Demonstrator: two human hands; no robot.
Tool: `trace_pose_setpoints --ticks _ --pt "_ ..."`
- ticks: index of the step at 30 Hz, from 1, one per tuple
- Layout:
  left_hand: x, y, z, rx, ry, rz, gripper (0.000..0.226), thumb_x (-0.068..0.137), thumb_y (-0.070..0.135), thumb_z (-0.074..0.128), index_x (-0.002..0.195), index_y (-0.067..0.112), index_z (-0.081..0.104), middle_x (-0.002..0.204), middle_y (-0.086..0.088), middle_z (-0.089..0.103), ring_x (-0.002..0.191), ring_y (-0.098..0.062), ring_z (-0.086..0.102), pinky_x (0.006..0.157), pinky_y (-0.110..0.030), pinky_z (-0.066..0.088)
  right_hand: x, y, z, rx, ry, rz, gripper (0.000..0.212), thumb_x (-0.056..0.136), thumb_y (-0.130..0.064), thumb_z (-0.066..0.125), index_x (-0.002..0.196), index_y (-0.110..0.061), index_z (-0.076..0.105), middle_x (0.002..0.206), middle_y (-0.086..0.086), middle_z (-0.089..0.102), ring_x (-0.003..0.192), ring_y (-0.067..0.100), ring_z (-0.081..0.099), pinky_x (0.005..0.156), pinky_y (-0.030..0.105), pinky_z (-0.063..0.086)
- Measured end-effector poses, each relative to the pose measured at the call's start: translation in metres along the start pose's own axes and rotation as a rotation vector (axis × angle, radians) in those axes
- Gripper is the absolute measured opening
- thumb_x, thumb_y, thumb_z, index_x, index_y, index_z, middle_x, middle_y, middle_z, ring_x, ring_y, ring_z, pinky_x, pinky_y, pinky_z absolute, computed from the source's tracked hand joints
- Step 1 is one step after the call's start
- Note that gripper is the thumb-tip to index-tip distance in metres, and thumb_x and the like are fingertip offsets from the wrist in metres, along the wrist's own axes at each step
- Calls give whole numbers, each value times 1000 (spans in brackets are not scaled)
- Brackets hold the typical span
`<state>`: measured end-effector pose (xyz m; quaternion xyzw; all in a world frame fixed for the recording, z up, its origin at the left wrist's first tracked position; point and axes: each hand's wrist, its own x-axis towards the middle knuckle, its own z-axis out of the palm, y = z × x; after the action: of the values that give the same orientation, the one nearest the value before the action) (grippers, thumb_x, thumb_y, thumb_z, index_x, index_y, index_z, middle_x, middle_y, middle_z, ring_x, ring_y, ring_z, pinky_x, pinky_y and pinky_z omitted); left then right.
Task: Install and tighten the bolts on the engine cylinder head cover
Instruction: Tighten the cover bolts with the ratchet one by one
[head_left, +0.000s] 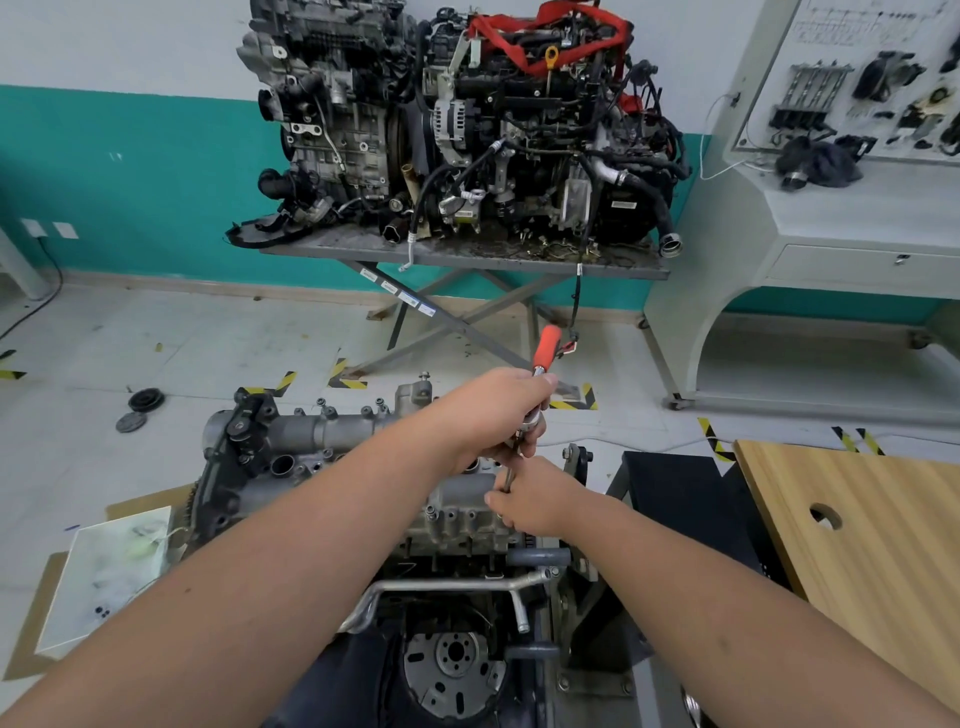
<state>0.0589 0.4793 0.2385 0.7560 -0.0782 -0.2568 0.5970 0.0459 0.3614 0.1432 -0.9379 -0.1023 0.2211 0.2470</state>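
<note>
One ratchet (540, 374), red grip: left hand (488, 410) clenched round shaft. Right hand (535, 501) pinches extension bar (509, 478) over one cylinder head cover (311, 434). Two engines (457, 119) behind.

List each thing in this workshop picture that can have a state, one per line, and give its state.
Left hand: grips the ratchet near its head.
Right hand: pinches the extension bar below the ratchet.
Ratchet: tilted, orange handle pointing up and away.
Extension bar: near upright, lower end hidden.
Cylinder head cover: seated on the engine, several bolts in place.
Wooden board: lying flat, round hole open.
</note>
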Motion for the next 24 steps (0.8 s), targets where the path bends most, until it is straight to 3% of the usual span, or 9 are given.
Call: trace_pose_setpoints --ticks 2,6,9,11,16,20,24 --pt "-3 0 -1 0 17 2 32 103 41 42 84 16 48 59 -1 52 52 -16 53 53 -29 48 0 0 -1 -13 1 -7 29 95 -25 52 89 0 67 87 16 71 84 29 65 85 44 54" --pt "-12 3 -5 -53 46 27 32 103 42 40 86 16 48 58 -1 52 50 -16 51 50 -27 44 -3 -10 -6 -27 18 -24 31 96 -25 51 114 -2 62 91 14 70 88 28 65 86 44 54" --pt "-16 20 -13 -135 94 73 32 101 47 42 83 22 50 58 3 53 47 -14 48 47 -23 35 -2 -28 -19 49 63 -51 26 94 -18 52 85 5 61 78 20 69 66 20 62 75 42 57" --pt "-18 33 -20 -130 109 103 32 99 50 44 83 23 51 58 3 55 47 -13 48 45 -22 34 -2 -41 -31 96 69 -56 25 94 -15 54 74 0 58 68 11 67 53 9 58 67 31 55" --pt "-30 31 -40 -260 22 71 28 103 45 44 87 23 51 64 1 60 54 -15 54 51 -24 40 -4 -51 -38 9 60 -63 31 94 -20 56 65 -13 55 56 -2 56 52 10 51 60 29 47" --pt "-39 10 -52 -418 -33 14 23 104 39 44 89 23 52 71 1 64 59 -13 59 49 -24 44 -2 -56 -19 -32 -22 -101 35 96 -23 54 63 -14 51 59 3 51 52 14 44 58 30 41" --pt "-48 -7 -69 -579 -151 23 9 95 31 54 95 22 57 82 0 69 70 -14 65 56 -26 50 7 -64 -10 -59 -46 -103 31 97 -26 56 72 -9 59 66 8 59 57 17 51 60 32 45"
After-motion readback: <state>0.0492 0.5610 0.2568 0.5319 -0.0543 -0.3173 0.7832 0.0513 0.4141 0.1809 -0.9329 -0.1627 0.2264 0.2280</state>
